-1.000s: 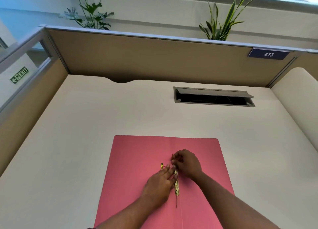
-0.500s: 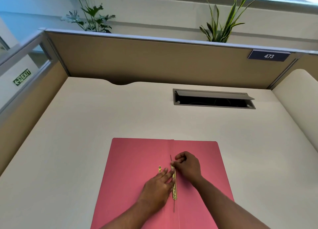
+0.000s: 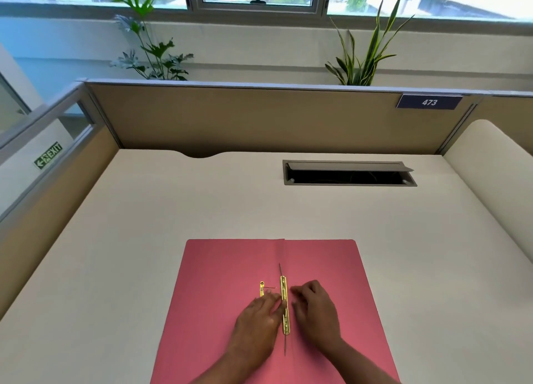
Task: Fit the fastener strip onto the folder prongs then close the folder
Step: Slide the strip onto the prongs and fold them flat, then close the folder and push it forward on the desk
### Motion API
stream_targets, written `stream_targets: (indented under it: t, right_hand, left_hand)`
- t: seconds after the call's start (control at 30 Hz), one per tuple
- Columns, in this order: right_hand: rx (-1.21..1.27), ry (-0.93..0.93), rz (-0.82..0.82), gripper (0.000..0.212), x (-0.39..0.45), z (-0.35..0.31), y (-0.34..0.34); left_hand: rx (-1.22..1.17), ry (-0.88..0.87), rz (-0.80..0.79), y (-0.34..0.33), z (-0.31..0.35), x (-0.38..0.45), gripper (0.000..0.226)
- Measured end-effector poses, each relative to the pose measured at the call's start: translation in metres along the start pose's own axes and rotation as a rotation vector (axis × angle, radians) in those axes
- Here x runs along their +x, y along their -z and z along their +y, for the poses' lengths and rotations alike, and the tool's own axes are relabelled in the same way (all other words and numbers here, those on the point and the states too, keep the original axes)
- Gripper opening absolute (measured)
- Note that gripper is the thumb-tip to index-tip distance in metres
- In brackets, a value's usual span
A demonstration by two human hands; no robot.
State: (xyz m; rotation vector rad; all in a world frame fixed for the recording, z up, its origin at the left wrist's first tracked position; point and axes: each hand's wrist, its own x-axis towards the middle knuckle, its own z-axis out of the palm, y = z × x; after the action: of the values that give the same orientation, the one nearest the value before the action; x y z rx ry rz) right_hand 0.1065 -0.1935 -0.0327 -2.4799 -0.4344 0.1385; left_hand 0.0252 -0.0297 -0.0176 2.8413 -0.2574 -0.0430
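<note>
A pink folder lies open and flat on the desk. Along its centre fold runs a gold fastener strip, with thin dark prong ends sticking out beyond both of its ends. A second short gold piece lies just left of the strip. My left hand rests on the left flap, fingertips touching the strip's left side. My right hand sits just right of the strip, fingers loosely curled and slightly blurred, holding nothing that I can see.
A grey cable slot with its lid raised is set into the desk at the back right. Tan partition walls enclose the desk on the back and left. Two plants stand behind the partition.
My right hand has let go of the strip's upper end and drawn back to the right. The strip now lies flat along the fold. My view has tilted up.
</note>
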Motion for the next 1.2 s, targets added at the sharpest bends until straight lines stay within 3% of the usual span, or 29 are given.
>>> stream_targets:
  t: [0.3,0.47,0.6,0.83,1.07,1.2]
  right_hand:
    - [-0.183,0.192,-0.009,0.057,-0.038,0.013,-0.001]
    - [-0.166,0.206,-0.062,0.059,-0.033,0.012,0.006]
    - [-0.082,0.184,-0.091,0.054,-0.027,0.015,0.017]
    - [-0.070,-0.125,0.117,0.044,-0.029,0.030,0.041]
    - [-0.106,-0.421,0.100,0.090,-0.041,0.031,0.060]
    - [-0.175,-0.575,0.059,0.106,-0.043,0.028,0.071]
  left_hand:
    - [0.013,0.127,-0.016,-0.003,0.011,-0.008,0.063]
    - [-0.099,0.125,-0.010,-0.001,0.005,-0.010,0.055]
    - [-0.219,0.253,0.051,0.005,-0.013,-0.024,0.059]
    - [-0.245,0.668,0.079,0.012,-0.059,-0.064,0.076]
    - [-0.254,0.965,0.133,0.027,-0.097,-0.094,0.109]
    - [-0.349,1.086,0.214,0.040,-0.091,-0.087,0.106]
